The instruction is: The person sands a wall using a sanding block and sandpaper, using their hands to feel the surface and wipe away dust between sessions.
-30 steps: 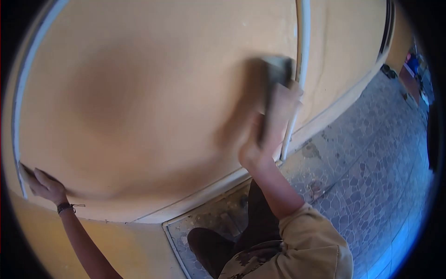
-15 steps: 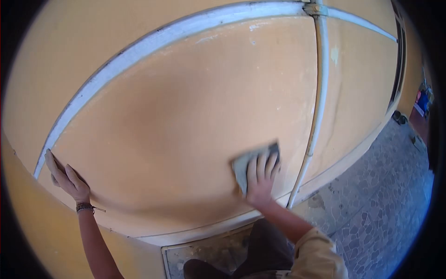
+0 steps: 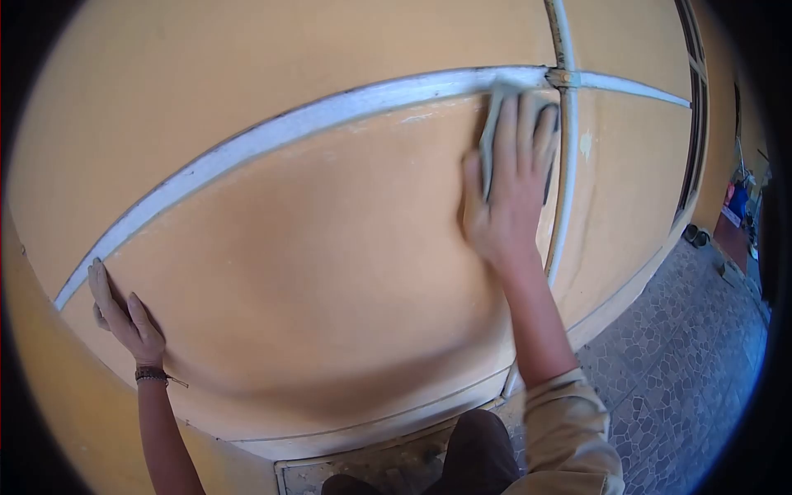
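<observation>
My right hand [image 3: 516, 202] presses a grey-green sheet of sandpaper [image 3: 492, 128] flat against the orange-painted wall [image 3: 330, 239]. Its fingers lie over the sheet, which sticks out at the left and above the fingertips. The hand is high on the wall panel, just under the white raised band [image 3: 338, 111] and left of the vertical white pipe [image 3: 568, 173]. At the far left, my left hand [image 3: 128, 322] rests on the wall with fingers stretched out, fingertips by the lower end of the band. Nothing is in it.
A clamp [image 3: 564, 77] holds the pipe where it crosses the band. Scraped pale patches [image 3: 586, 144] mark the paint. Patterned stone-look flooring [image 3: 660, 355] lies at the lower right. Dark shoes [image 3: 695, 236] stand near the wall farther off, beside a dark-framed opening [image 3: 691, 157].
My right hand has moved the sandpaper up the wall, from low on the panel to just beneath the white band. My left hand stays in place on the wall. The view has shifted slightly.
</observation>
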The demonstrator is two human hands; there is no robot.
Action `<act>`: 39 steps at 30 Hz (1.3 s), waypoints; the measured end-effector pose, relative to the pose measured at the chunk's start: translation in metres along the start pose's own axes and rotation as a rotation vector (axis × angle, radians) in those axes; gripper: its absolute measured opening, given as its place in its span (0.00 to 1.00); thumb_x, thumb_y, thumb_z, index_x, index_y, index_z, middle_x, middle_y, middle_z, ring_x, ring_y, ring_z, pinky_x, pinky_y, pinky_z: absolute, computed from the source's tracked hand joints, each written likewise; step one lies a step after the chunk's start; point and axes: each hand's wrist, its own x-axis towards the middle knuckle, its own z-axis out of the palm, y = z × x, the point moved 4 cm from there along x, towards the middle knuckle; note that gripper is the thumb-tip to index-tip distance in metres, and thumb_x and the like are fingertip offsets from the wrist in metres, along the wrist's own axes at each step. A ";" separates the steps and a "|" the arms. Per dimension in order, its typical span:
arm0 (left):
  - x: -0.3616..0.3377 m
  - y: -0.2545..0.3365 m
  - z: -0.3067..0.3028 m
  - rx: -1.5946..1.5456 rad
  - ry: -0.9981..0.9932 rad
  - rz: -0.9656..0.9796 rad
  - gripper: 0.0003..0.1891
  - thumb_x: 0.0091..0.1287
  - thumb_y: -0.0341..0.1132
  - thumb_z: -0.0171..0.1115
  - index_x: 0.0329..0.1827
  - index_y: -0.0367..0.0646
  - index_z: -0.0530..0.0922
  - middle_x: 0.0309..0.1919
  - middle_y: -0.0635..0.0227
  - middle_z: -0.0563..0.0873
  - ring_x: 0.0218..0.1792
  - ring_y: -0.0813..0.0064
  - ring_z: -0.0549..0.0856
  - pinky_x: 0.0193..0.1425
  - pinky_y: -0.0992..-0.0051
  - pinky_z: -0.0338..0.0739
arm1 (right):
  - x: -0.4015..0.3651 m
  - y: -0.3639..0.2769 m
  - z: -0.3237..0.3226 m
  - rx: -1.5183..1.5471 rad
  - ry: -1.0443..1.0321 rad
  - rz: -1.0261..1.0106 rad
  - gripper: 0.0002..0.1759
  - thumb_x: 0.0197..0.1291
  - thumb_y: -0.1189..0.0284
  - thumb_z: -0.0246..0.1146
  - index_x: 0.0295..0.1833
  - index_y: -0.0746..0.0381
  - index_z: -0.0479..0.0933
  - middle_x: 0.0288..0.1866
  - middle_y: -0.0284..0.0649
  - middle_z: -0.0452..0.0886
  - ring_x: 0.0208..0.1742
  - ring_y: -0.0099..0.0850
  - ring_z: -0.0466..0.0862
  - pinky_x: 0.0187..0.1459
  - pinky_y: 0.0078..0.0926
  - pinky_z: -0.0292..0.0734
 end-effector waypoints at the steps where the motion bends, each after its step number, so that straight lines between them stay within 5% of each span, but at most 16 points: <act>1: -0.001 0.001 -0.001 -0.014 -0.009 -0.002 0.29 0.75 0.44 0.42 0.76 0.38 0.58 0.75 0.57 0.63 0.77 0.60 0.59 0.74 0.62 0.44 | 0.010 -0.011 0.006 -0.067 0.040 0.073 0.32 0.66 0.68 0.56 0.74 0.67 0.60 0.75 0.58 0.60 0.76 0.64 0.52 0.75 0.57 0.45; 2: -0.005 0.000 -0.003 -0.012 -0.019 -0.007 0.29 0.75 0.44 0.43 0.75 0.37 0.58 0.75 0.57 0.63 0.77 0.60 0.59 0.74 0.62 0.44 | 0.014 -0.030 0.013 -0.137 0.074 0.142 0.31 0.67 0.69 0.55 0.74 0.65 0.62 0.75 0.57 0.62 0.76 0.63 0.54 0.75 0.56 0.46; 3: -0.005 -0.002 -0.003 -0.013 -0.017 -0.011 0.29 0.75 0.43 0.43 0.75 0.37 0.58 0.75 0.57 0.64 0.77 0.61 0.59 0.74 0.61 0.44 | -0.006 -0.057 0.045 0.202 -0.015 0.198 0.31 0.66 0.66 0.56 0.73 0.60 0.64 0.73 0.54 0.65 0.75 0.59 0.58 0.74 0.58 0.46; 9: 0.000 0.001 -0.001 -0.011 -0.005 0.021 0.29 0.75 0.43 0.45 0.76 0.38 0.59 0.75 0.57 0.64 0.77 0.61 0.59 0.74 0.59 0.43 | -0.043 -0.042 0.024 0.033 -0.264 -0.036 0.33 0.63 0.68 0.52 0.74 0.62 0.62 0.76 0.52 0.60 0.77 0.50 0.57 0.75 0.56 0.44; 14: -0.005 0.001 -0.004 -0.019 0.006 0.013 0.29 0.74 0.43 0.46 0.75 0.39 0.59 0.74 0.57 0.66 0.76 0.61 0.60 0.73 0.60 0.43 | -0.040 -0.077 0.039 0.179 -0.105 0.219 0.32 0.64 0.63 0.54 0.73 0.62 0.64 0.76 0.55 0.60 0.77 0.54 0.56 0.75 0.58 0.45; 16: -0.001 0.004 -0.003 -0.022 0.026 0.020 0.29 0.74 0.43 0.46 0.75 0.39 0.59 0.74 0.58 0.66 0.76 0.61 0.60 0.73 0.60 0.44 | -0.040 -0.146 0.056 0.271 -0.346 -0.002 0.33 0.66 0.60 0.54 0.75 0.59 0.61 0.77 0.53 0.58 0.77 0.51 0.56 0.75 0.58 0.45; 18: -0.002 0.002 -0.004 -0.027 0.010 0.044 0.28 0.74 0.43 0.46 0.75 0.40 0.60 0.74 0.58 0.66 0.76 0.62 0.60 0.73 0.60 0.45 | -0.065 -0.219 0.028 0.521 -0.386 -0.446 0.36 0.66 0.57 0.55 0.77 0.56 0.57 0.78 0.50 0.56 0.79 0.48 0.53 0.76 0.56 0.45; 21: 0.002 -0.002 -0.004 -0.034 0.020 0.046 0.28 0.75 0.43 0.46 0.75 0.40 0.60 0.74 0.59 0.66 0.76 0.63 0.60 0.72 0.61 0.45 | -0.062 -0.186 0.030 0.597 -0.397 -0.309 0.36 0.64 0.57 0.58 0.76 0.53 0.61 0.80 0.44 0.55 0.80 0.47 0.53 0.75 0.55 0.45; 26: 0.000 -0.001 -0.005 -0.023 0.018 0.034 0.28 0.75 0.43 0.45 0.75 0.40 0.60 0.74 0.60 0.66 0.77 0.64 0.60 0.73 0.61 0.45 | -0.044 -0.166 0.000 0.332 -0.279 -0.364 0.33 0.60 0.66 0.55 0.66 0.77 0.67 0.72 0.58 0.65 0.76 0.50 0.62 0.76 0.52 0.50; 33: 0.000 0.001 -0.005 -0.016 0.022 0.040 0.28 0.75 0.43 0.44 0.75 0.39 0.60 0.74 0.60 0.66 0.77 0.63 0.60 0.73 0.62 0.45 | -0.050 -0.157 0.015 0.574 -0.296 -0.637 0.37 0.48 0.71 0.56 0.66 0.76 0.66 0.74 0.57 0.61 0.75 0.55 0.61 0.73 0.50 0.59; 39: 0.000 0.001 -0.005 -0.022 0.020 0.034 0.27 0.75 0.43 0.44 0.74 0.39 0.60 0.74 0.59 0.66 0.77 0.63 0.60 0.73 0.62 0.45 | -0.024 -0.140 0.014 0.585 -0.304 -0.412 0.30 0.56 0.65 0.66 0.65 0.62 0.71 0.76 0.58 0.57 0.76 0.57 0.58 0.69 0.50 0.63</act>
